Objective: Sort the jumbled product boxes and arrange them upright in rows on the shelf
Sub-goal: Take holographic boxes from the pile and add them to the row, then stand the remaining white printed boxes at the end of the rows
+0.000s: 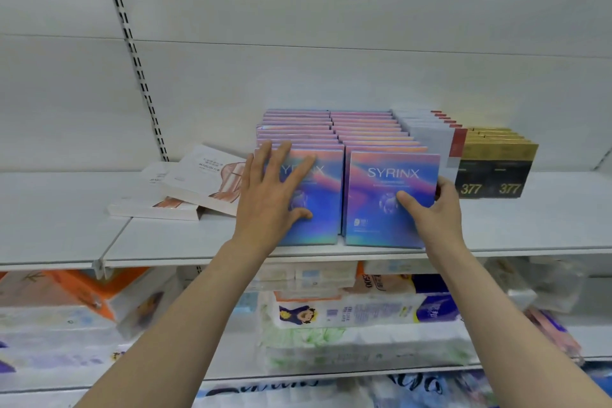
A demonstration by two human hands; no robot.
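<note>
Boxes [392,199] stand upright in two rows on the shelf [185,242]. We press our left hand [275,195], fingers straight, flat on the left front box [323,205], while our right hand [433,209] grips the right one's edge.

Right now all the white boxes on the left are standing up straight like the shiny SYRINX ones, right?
Not quite. The head view shows the white boxes lying tumbled and tilted on the shelf; only the SYRINX boxes stand upright in rows.

Both bare forearms reach forward and up. Left hand [276,189] flat, fingers [299,166] spread and straight, thumb out low. Right hand [437,210] curled, thumb forward, fingers wrapped behind.
</note>
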